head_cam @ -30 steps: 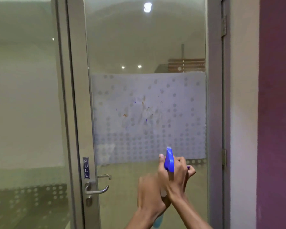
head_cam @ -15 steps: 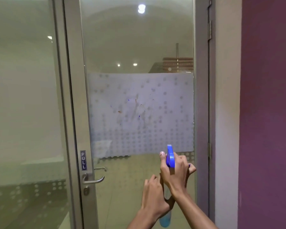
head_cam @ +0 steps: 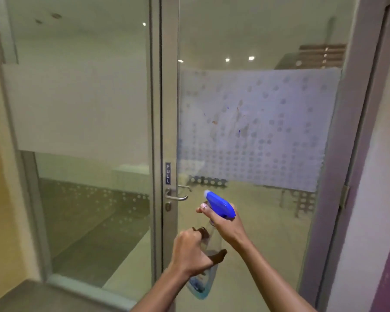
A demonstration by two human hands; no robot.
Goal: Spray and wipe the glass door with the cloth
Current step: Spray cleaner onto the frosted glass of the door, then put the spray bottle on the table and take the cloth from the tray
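1. Nearest, at about 6 o'clock in the view, the spray bottle (head_cam: 208, 255) is held in both hands: the left hand (head_cam: 189, 253) is curled around its clear body, and the right hand (head_cam: 225, 224) is wrapped around the neck just under the blue head (head_cam: 220, 203), with one finger reaching forward toward the trigger.
2. It looks like light, stiff plastic, probably slick if wet, with only a little blue liquid low in the base, so the neck grip with a finger on the trigger seems the right hold.
3. Its long axis runs from base at 6 o'clock up to head at 12, leaning slightly; the nozzle points toward 11 o'clock.
4. Beyond it, the door handle (head_cam: 176, 197) sits at roughly 10 o'clock from the nozzle.
5. Farthest, the glass door (head_cam: 257, 52) carries a frosted dotted band (head_cam: 279, 143) with smudges (head_cam: 236, 122) at about 12 o'clock; glass is hard and fragile, so wiping should be firm but even.
6. No cloth is in sight.
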